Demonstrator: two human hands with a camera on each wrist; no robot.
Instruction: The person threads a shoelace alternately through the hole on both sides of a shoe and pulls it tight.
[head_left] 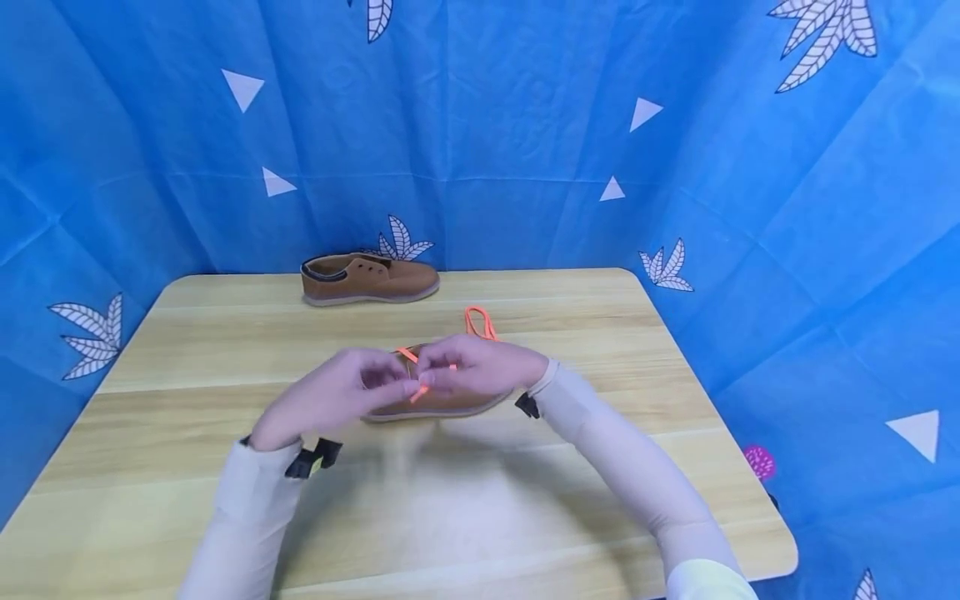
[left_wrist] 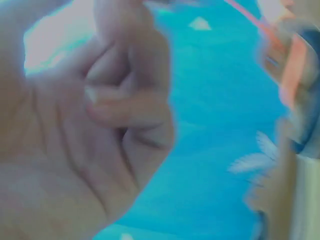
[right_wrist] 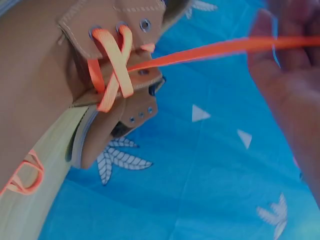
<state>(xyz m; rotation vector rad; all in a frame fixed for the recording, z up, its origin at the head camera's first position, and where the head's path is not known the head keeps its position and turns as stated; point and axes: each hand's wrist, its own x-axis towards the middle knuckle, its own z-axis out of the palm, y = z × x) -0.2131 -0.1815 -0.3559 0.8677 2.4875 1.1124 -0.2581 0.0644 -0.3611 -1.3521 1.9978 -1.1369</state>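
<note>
Closely at work over a brown shoe [head_left: 450,407] with both hands, fingertip beside fingertip just above its middle. Pinching an orange lace [right_wrist: 200,52] between thumb and fingers of the right hand [head_left: 483,365], with hardly any gap, and stretching it taut away from the shoe. Curling the left hand [head_left: 337,400] at the near left of the shoe, with thumb and index almost together in the head view and with other fingers folded toward the palm in the left wrist view. Impossible to tell whether gripping any lace in those left fingertips, too small from above. Threaded across the shoe in crossing strands, through two eyelets of the facing flap, with a bare ring [right_wrist: 145,25] at the third. Resting toe to the right on a wooden table [head_left: 135,467], under the hands. With an orange loop [head_left: 490,327] just beyond the front of the shoe, a second shoe [head_left: 390,283] well behind it, and a blue curtain [head_left: 525,108] farther back.
</note>
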